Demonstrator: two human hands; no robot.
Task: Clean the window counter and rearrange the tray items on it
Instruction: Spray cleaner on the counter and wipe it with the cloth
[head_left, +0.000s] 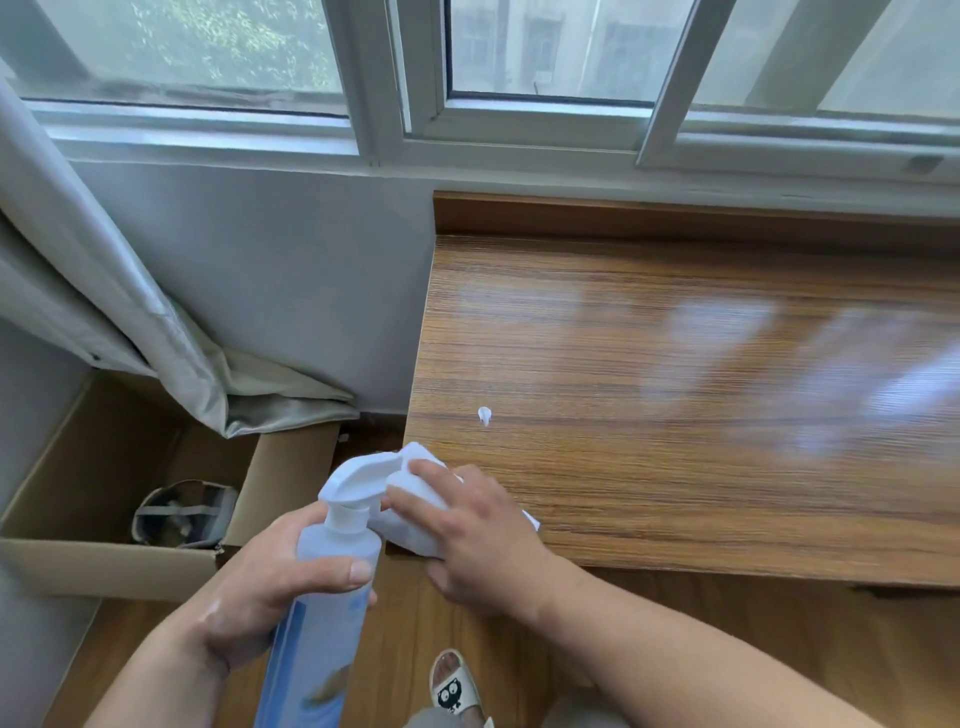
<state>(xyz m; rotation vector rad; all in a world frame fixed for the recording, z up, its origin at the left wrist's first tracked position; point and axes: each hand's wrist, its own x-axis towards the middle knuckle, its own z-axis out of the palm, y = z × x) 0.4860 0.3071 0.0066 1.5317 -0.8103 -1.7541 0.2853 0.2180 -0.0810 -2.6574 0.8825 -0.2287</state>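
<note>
The wooden window counter runs along under the window on the right. My left hand is wrapped around a pale blue spray bottle with a white trigger head, held upright just off the counter's front left corner. My right hand presses a white cloth flat on that same corner, fingers spread over it. A small white blob of foam lies on the wood a little beyond the cloth. No tray or tray items are in view.
An open cardboard box with a grey bag inside stands on the floor at left, under a hanging grey curtain. The window frame rises behind the counter. My slippered foot is on the wooden floor below.
</note>
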